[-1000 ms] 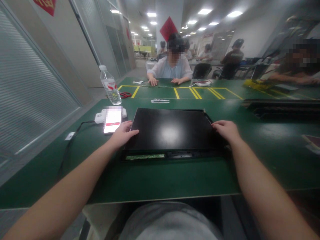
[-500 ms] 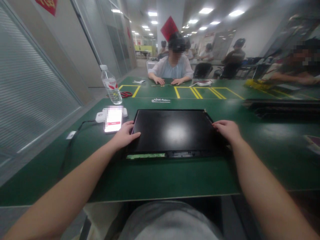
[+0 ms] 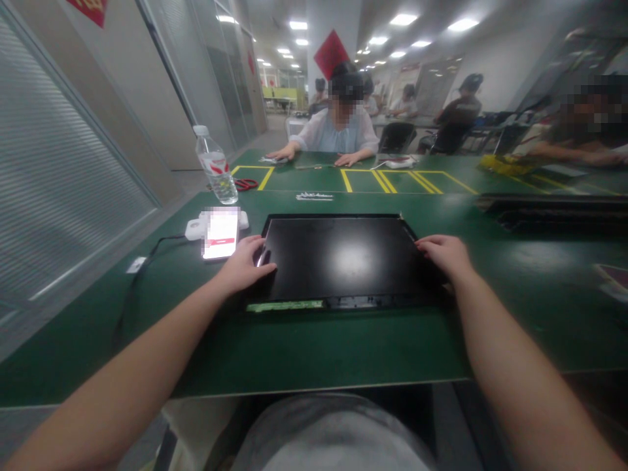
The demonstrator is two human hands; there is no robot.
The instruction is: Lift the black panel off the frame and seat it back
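Lying on the green worktop (image 3: 318, 356) to the left of the black panel (image 3: 301, 255), a white device (image 3: 194, 229) is partly hidden by a lit phone (image 3: 220, 234); a water bottle (image 3: 217, 169) stands beyond them, with red-handled scissors (image 3: 248, 184) just beside it. At the panel's left edge, the person's left hand (image 3: 248, 263) has its thumb apart from the fingers and resting on the panel's surface; whether they grip it cannot be told. The panel lies over a dark frame (image 3: 338, 216), squarely before the person, and a green circuit strip (image 3: 284, 306) shows along its near edge. The step in hand appears to be steadying or settling the panel within that frame, though whether it sits flush is unclear. At the panel's right edge, the right hand (image 3: 444, 254) has its fingers drawn together, apparently clamped on the frame's rim. Any next move would call for even, gentle pressure from both sides, with the panel held level. Well to the panel's right lie long dark pieces (image 3: 564, 212).
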